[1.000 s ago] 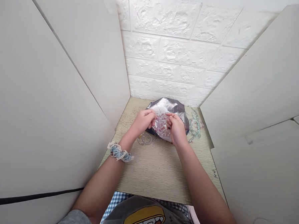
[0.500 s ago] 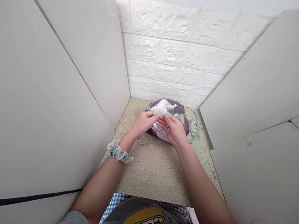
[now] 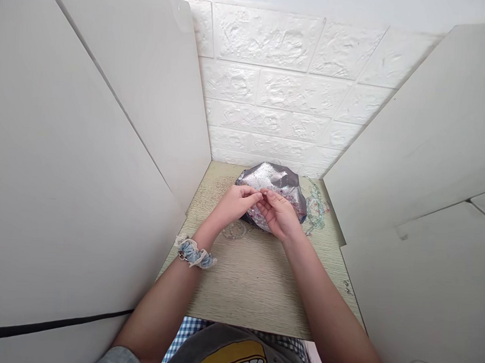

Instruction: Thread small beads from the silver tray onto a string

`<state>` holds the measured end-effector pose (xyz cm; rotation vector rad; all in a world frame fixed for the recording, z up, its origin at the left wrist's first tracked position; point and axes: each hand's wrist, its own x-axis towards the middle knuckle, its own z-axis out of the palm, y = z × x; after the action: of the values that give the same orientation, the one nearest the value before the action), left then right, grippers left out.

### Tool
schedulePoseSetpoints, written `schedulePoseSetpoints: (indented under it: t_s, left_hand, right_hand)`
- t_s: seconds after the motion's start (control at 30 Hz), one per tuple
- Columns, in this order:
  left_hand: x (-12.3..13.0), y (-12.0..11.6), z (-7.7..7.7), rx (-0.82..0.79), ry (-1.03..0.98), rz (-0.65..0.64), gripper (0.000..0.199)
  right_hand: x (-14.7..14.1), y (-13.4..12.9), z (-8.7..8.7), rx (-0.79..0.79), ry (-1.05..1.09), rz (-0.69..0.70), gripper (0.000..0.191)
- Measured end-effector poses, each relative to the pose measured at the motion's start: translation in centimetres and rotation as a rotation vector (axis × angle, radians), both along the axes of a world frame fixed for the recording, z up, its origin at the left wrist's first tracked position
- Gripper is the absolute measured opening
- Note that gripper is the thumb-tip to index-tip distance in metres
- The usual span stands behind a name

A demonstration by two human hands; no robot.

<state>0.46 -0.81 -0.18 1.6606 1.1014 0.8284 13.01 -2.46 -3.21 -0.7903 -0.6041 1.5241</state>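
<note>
Over the front of a shiny silver bag (image 3: 267, 176), my left hand (image 3: 238, 202) and my right hand (image 3: 280, 213) meet at the fingertips. Both hands are pinched closed around something too small to make out. The bag is open toward me, with pink and white beads or sequins showing in it. A blue scrunchie with lace (image 3: 196, 254) is on my left wrist. A ring of pale beads (image 3: 234, 230) lies on the table just below my left hand.
Green and clear bead strands (image 3: 316, 210) lie right of the bag. Two small shiny pieces (image 3: 346, 287) sit at the right edge of the wooden table (image 3: 257, 290). White panels rise on both sides, and a white brick-patterned wall (image 3: 270, 36) stands behind.
My fingertips have drawn slightly closer together, and my left hand has shifted a little to the right. The whole view has dropped slightly in the frame.
</note>
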Motion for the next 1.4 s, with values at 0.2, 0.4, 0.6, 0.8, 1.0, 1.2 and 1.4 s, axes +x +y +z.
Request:
schedulePoseSetpoints:
  t_s: [0.2, 0.4, 0.6, 0.8, 1.0, 1.2, 1.4]
  left_hand:
    - [0.0, -0.2, 0.5, -0.050, -0.025, -0.016, 0.024]
    - [0.0, 0.0, -0.1, 0.006, 0.029, 0.007, 0.030]
    - [-0.2, 0.1, -0.6, 0.076, 0.068, 0.025, 0.032]
    - [-0.2, 0.1, -0.6, 0.104, 0.109, 0.036, 0.033]
    - [-0.1, 0.0, -0.6, 0.111, 0.119, 0.044, 0.033]
    - [-0.1, 0.0, -0.4, 0.102, 0.125, 0.055, 0.032]
    - [-0.1, 0.0, -0.5, 0.114, 0.125, 0.066, 0.030]
  right_hand:
    - [0.0, 0.0, -0.1, 0.041, -0.059, -0.008, 0.012]
    - [0.0, 0.0, -0.1, 0.088, -0.112, 0.020, 0.015]
    - [-0.2, -0.2, 0.1, 0.099, -0.151, 0.015, 0.015]
    - [-0.3, -0.1, 0.1, 0.067, -0.170, -0.010, 0.015]
    - [-0.3, -0.2, 0.1, 0.073, -0.158, -0.005, 0.015]
    - [-0.3, -0.2, 0.0, 0.069, -0.161, -0.012, 0.016]
    - [-0.3, -0.2, -0.1, 0.072, -0.156, -0.016, 0.016]
